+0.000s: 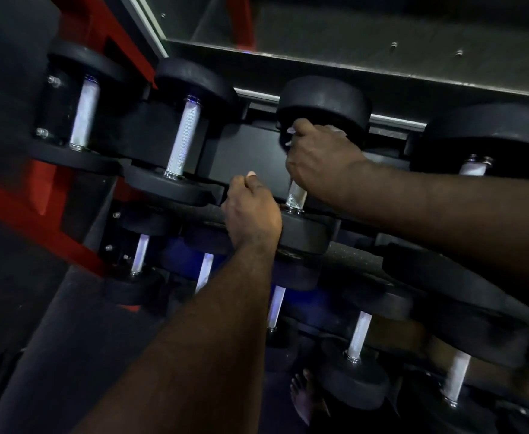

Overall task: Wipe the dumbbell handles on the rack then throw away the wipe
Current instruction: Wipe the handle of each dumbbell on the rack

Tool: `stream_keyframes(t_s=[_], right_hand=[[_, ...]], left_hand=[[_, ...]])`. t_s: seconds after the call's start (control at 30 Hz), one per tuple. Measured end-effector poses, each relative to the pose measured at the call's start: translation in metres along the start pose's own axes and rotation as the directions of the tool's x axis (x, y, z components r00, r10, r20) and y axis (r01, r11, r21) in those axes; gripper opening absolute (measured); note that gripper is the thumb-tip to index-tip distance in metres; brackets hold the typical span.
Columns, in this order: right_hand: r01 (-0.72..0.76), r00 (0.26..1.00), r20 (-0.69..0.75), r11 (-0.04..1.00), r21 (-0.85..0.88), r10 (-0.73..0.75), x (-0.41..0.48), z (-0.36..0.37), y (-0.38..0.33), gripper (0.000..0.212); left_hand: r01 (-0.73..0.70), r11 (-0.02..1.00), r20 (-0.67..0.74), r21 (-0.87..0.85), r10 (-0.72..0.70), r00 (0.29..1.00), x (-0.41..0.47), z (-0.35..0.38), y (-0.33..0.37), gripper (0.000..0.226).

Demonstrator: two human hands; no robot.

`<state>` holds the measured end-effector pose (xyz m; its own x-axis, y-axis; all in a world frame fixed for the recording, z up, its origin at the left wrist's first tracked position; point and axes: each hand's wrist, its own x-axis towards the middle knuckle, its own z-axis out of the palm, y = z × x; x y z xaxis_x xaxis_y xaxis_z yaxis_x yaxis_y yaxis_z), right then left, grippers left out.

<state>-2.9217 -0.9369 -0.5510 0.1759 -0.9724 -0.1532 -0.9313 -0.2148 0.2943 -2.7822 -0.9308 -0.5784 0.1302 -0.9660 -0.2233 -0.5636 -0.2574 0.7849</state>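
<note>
We're on the top shelf of the rack (250,145), third dumbbell (322,104) along from the left end. The right hand (319,158) is clamped round its handle (296,195). A bit of pale stuff pokes out at the top of the fist, which we take to be the wipe (335,130), though most of it is hidden under the fingers.

What matters is the handle's direction. It runs from the back of the shelf toward the front edge, and the right hand sits up at the back end against the rear weight. The bare knurled stretch lies on the near side of the fist, toward us, so we'd guess the stroke has to come down toward the front weight.

The left hand (250,211) is curled up just beside that front weight, as far as we can tell gripping the front edge of the shelf (217,191) to brace. What's under its fingers is hidden.

The next handle (473,169) is off toward the right end and closer to the right arm. Two more handles (183,142) are off to the left.
</note>
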Motion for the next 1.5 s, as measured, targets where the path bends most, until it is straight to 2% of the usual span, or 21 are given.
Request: stream_keyframes(t_s=[0.07, 0.13, 0.2, 0.27, 0.37, 0.47, 0.57, 0.63, 0.7, 0.73, 0.77, 0.83, 0.87, 0.97, 1.0, 1.07, 1.13, 1.23, 1.33, 1.4, 1.5], right_hand=[[0.054, 0.998, -0.031, 0.998, -0.028, -0.055, -0.013, 0.006, 0.009, 0.031], [0.074, 0.993, -0.067, 0.952, -0.295, -0.098, -0.030, 0.015, 0.016, 0.043], [0.028, 0.999, -0.013, 0.921, -0.388, -0.036, -0.030, 0.010, 0.009, 0.044], [0.007, 0.996, 0.083, 0.976, -0.218, 0.012, -0.012, 0.004, -0.003, 0.026], [-0.033, 0.998, 0.057, 0.998, -0.046, 0.036, 0.007, -0.003, -0.002, 0.017], [0.043, 0.997, -0.073, 0.995, 0.095, -0.037, 0.003, 0.012, 0.018, 0.019], [0.096, 0.976, -0.205, 0.989, 0.112, -0.072, -0.009, 0.025, 0.028, 0.035], [0.075, 0.950, -0.312, 0.958, 0.277, 0.016, -0.025, 0.031, 0.026, 0.039], [-0.034, 0.891, -0.365, 0.842, 0.539, 0.270, -0.045, 0.042, 0.012, 0.042], [-0.113, 0.846, -0.328, 0.743, 0.660, 0.421, -0.050, 0.047, 0.003, 0.049], [-0.174, 0.785, -0.255, 0.597, 0.783, 0.564, -0.050, 0.052, -0.006, 0.053], [-0.165, 0.628, -0.025, 0.165, 0.972, 0.778, -0.041, 0.051, -0.024, 0.047], [-0.127, 0.560, 0.071, 0.001, 0.992, 0.826, -0.036, 0.048, -0.031, 0.044], [-0.001, 0.405, 0.346, -0.378, 0.926, 0.846, -0.025, 0.037, -0.039, 0.041], [0.062, 0.381, 0.448, -0.506, 0.860, 0.809, -0.024, 0.036, -0.039, 0.040], [0.196, 0.414, 0.595, -0.706, 0.681, 0.689, -0.021, 0.032, -0.037, 0.042], [0.233, 0.508, 0.659, -0.825, 0.514, 0.554, -0.017, 0.032, -0.036, 0.040], [0.133, 0.650, 0.665, -0.916, 0.378, 0.369, -0.012, 0.031, -0.030, 0.035], [0.158, 0.707, 0.660, -0.966, 0.205, 0.256, -0.013, 0.034, -0.014, 0.036], [0.137, 0.732, 0.643, -0.974, 0.182, 0.224, -0.020, 0.039, -0.007, 0.033], [0.186, 0.718, 0.663, -0.976, 0.114, 0.214, -0.016, 0.047, -0.003, 0.048]], left_hand=[[0.004, 1.000, 0.007, -0.008, -0.004, 1.000, 0.000, 0.001, -0.001, 0.036], [0.003, 1.000, 0.005, -0.010, -0.003, 1.000, 0.000, 0.003, -0.003, 0.035], [0.000, 1.000, 0.002, -0.009, 0.000, 1.000, 0.001, 0.002, -0.004, 0.035], [0.005, 1.000, 0.003, -0.012, -0.005, 1.000, 0.000, 0.002, -0.002, 0.035], [0.006, 1.000, 0.013, -0.026, -0.006, 1.000, -0.002, 0.001, 0.000, 0.034], [-0.008, 1.000, 0.008, -0.003, 0.008, 1.000, -0.002, 0.002, -0.001, 0.037], [-0.003, 1.000, 0.004, 0.009, 0.003, 1.000, -0.003, 0.003, -0.002, 0.038], [-0.005, 1.000, -0.002, -0.006, 0.005, 1.000, -0.001, 0.003, -0.002, 0.038], [0.008, 1.000, -0.001, -0.015, -0.008, 1.000, -0.001, 0.002, 0.000, 0.039], [0.015, 1.000, 0.002, -0.011, -0.015, 1.000, -0.002, 0.002, 0.000, 0.039], [0.020, 1.000, 0.002, -0.009, -0.020, 1.000, -0.002, 0.002, 0.000, 0.038], [0.017, 1.000, 0.002, -0.018, -0.017, 1.000, -0.001, 0.003, -0.002, 0.036], [0.015, 0.999, 0.002, -0.030, -0.015, 1.000, 0.001, 0.003, -0.002, 0.035], [0.017, 0.999, 0.012, -0.037, -0.016, 1.000, 0.002, 0.003, -0.003, 0.033], [0.017, 0.999, 0.018, -0.032, -0.017, 1.000, 0.000, 0.003, -0.003, 0.032], [0.019, 0.999, 0.022, -0.033, -0.019, 1.000, 0.000, 0.002, -0.002, 0.032], [0.021, 0.999, 0.010, -0.041, -0.021, 1.000, 0.002, 0.002, -0.002, 0.033], [0.043, 0.998, 0.004, -0.054, -0.043, 0.999, 0.005, 0.000, -0.003, 0.032], [0.058, 0.997, 0.009, -0.060, -0.057, 0.998, 0.002, -0.001, 0.000, 0.030], [0.040, 0.998, 0.016, -0.047, -0.039, 0.999, -0.001, 0.000, 0.000, 0.030], [0.020, 0.999, 0.010, -0.041, -0.020, 1.000, -0.004, 0.001, -0.001, 0.028]])
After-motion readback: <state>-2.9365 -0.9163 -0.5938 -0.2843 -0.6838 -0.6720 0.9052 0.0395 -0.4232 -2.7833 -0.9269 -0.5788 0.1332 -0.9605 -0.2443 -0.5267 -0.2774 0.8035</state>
